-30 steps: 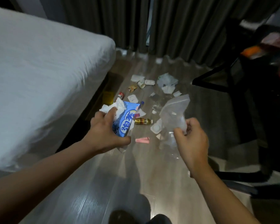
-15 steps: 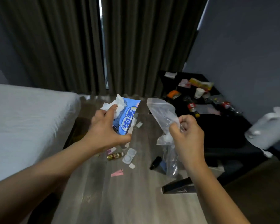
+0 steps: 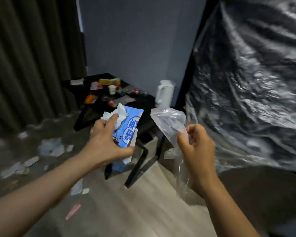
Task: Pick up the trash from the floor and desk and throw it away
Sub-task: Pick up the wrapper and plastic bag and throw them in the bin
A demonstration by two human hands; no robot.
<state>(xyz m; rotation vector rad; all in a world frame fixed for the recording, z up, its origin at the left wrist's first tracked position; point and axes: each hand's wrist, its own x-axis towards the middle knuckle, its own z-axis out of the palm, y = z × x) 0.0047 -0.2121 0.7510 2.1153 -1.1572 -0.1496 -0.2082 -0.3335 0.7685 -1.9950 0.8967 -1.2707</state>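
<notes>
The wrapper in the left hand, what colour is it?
Light blue with white lettering; the head view shows the wrapper clearly.

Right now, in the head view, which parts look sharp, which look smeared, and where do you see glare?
Head view: dim light; the left hand gripping the blue wrapper and the right hand pinching the clear plastic bag are fairly sharp. Head view, left: the floor litter is smeared by blur. Head view, right: the black plastic sheet carries bright glare streaks.
</notes>
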